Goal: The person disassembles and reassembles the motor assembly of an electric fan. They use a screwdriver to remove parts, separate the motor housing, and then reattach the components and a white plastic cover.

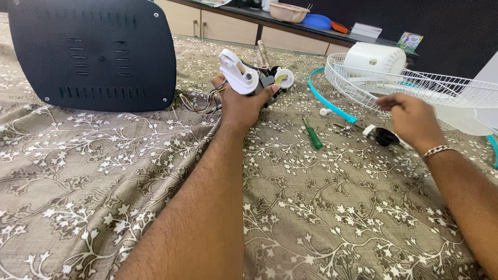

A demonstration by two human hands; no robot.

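On bedspread, left hand (243, 106) grips upright motor assy (254, 79).

head camera looks down, close over the bedspread (321, 207).

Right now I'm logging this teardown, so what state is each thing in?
Left hand: shut on the white plastic motor assembly, held off the cloth, wires trailing.
Right hand: fingers pinched, hovering; whether it holds anything is unclear.
Green-handled screwdriver: lying flat on the cloth.
White wire fan guard: detached, lying on the cloth.
Black vented plastic cover: removed, standing tilted.
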